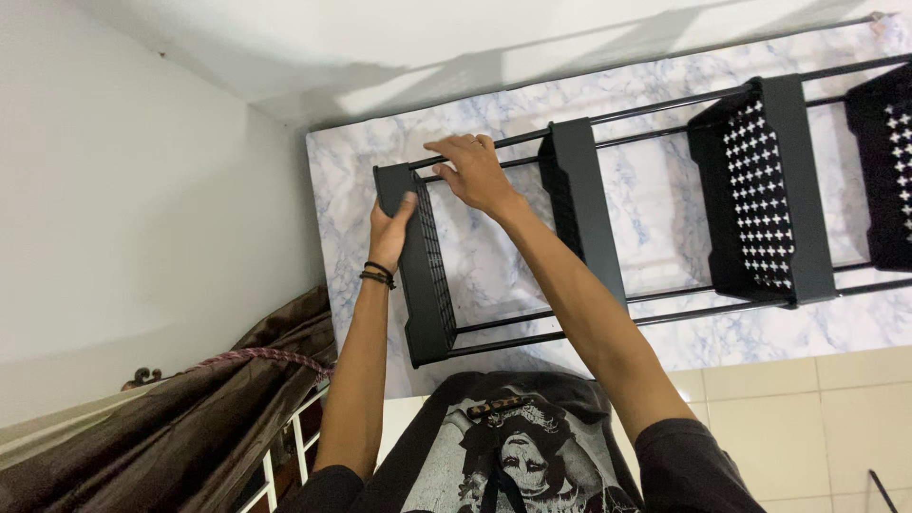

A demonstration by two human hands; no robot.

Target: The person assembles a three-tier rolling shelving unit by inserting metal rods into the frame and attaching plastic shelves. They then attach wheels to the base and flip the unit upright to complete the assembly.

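On left end of rack: left hand (389,231) clamps top edge of end basket (423,271), thumb on inner side, fingers wrapped behind. Black bands on wrist. Right hand (472,171) just right of it, fingers curled over thin top rods (655,100), grip closed round rod. Black metal rack (665,313) w/ several mesh baskets strung along rods; next basket (579,204) right of hands, perforated one (760,190) further right. Marble-pattern wall (655,204) behind. Brown curtain (190,427) near left.
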